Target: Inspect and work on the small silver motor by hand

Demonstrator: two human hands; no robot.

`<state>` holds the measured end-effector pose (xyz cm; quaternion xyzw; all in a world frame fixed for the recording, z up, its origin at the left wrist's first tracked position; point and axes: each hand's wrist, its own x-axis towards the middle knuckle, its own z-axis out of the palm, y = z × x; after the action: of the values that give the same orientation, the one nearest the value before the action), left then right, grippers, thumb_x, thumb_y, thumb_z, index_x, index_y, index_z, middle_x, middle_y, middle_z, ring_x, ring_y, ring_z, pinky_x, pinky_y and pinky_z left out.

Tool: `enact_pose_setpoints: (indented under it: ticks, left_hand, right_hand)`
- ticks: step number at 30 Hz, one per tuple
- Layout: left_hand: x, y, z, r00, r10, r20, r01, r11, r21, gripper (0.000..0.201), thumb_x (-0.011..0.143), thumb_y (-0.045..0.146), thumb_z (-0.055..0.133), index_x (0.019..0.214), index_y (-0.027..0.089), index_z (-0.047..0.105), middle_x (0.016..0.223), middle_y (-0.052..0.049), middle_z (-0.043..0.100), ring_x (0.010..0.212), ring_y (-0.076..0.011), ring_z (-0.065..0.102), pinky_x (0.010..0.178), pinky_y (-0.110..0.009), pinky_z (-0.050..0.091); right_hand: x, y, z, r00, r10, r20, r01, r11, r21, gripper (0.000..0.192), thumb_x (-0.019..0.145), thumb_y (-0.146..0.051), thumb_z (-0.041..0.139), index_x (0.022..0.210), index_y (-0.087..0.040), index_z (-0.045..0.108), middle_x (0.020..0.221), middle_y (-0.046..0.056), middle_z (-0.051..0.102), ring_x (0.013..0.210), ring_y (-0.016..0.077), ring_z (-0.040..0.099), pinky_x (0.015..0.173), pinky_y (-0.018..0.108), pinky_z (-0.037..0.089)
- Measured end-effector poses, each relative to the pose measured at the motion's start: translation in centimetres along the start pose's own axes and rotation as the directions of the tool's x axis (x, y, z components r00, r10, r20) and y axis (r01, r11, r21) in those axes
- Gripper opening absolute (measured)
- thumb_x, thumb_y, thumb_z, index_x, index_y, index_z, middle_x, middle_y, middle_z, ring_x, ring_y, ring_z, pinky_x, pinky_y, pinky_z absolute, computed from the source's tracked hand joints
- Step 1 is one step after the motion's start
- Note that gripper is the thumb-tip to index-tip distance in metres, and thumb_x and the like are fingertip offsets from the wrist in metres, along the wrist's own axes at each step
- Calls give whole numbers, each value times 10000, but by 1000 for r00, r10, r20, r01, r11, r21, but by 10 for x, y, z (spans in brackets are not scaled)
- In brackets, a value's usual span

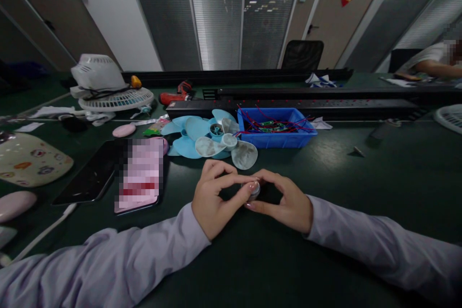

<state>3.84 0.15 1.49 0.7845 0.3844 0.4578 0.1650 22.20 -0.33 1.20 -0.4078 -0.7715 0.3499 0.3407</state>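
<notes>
Between my two hands is a small round grey piece [255,192] with a shiny rim, low over the dark green tabletop. My left hand [217,196] is closed on it, with the thumb and forefinger pressed at its left and top. From the other side my right hand [287,198] pinches it with thumb and fingertips. The fingers cover much of the piece, so its exact kind does not show. Just beyond my hands lie a greyish fan blade [244,154] and several light blue fan blades [197,128] in a pile.
A blue bin [277,141] with wired circuit boards stands behind the blades. On the left are a phone [140,178], a black tablet-like device [88,173] and a white fan [99,74]. A red drill [176,94] lies near long black rails [306,106]. Another person's arm [433,67] rests far right.
</notes>
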Motion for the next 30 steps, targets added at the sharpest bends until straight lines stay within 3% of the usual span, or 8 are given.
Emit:
enact_pose_setpoints:
  ticks: [3,7,9,15,17,19,24,30]
  left_hand:
    - [0,-1,-1,1000,-8,-9,8,1000,-10,128,802,237,677,909,269,740,765,-11,580,823,-178,500,736,-319,407]
    - [-5,-4,-11,985,21,-169,-13,999,48,95,801,227,679,877,255,729,761,-3,566,811,-168,504,737,-311,403]
    - [-9,-10,-20,985,29,-171,-11,994,105,103,803,231,677,887,265,727,766,-3,570,816,-172,503,738,-313,404]
    - [-27,-40,-41,984,-37,177,-17,956,293,151,769,379,700,916,389,731,785,-12,582,806,-203,489,682,-325,410]
    - [-29,-43,-42,976,-42,215,-29,948,316,139,770,400,693,903,402,734,770,-12,580,785,-202,489,665,-323,406]
    - [-27,-38,-41,986,-34,164,-16,957,291,138,788,381,680,915,380,734,762,-10,579,774,-193,492,658,-313,407]
    - [-12,-16,-25,989,54,-135,-27,981,194,147,809,241,674,934,295,729,739,1,567,785,-173,498,700,-311,404]
    - [-1,-4,-1,987,76,-142,-60,992,111,147,791,213,694,917,277,733,756,-5,570,810,-175,500,735,-323,413]
  right_hand:
    - [0,0,0,1000,-12,9,12,1000,5,284,726,-246,754,975,-178,634,885,16,684,831,179,638,777,331,475]
    - [0,-1,0,999,36,-18,-36,999,-25,291,704,-263,771,947,-171,641,877,26,691,827,196,639,778,355,480]
    - [-1,0,0,997,66,-34,-66,998,-19,307,688,-269,783,942,-168,645,880,31,696,827,200,642,779,361,486]
    - [-1,1,1,997,69,-34,-69,998,2,347,671,-288,800,966,-181,652,887,21,704,828,187,653,770,337,505]
    - [-1,1,1,997,64,-38,-64,998,-3,342,671,-288,799,963,-186,651,885,16,704,829,184,653,769,332,506]
    - [-1,2,1,997,61,-43,-61,998,-12,340,670,-288,799,959,-191,649,885,13,703,827,183,652,764,332,505]
    - [0,4,1,998,40,-48,-42,998,-48,334,676,-301,794,953,-199,638,879,5,695,819,179,645,760,329,495]
    - [0,5,2,998,-23,-59,19,997,-69,297,696,-297,779,933,-197,631,845,-4,679,788,160,632,729,299,483]
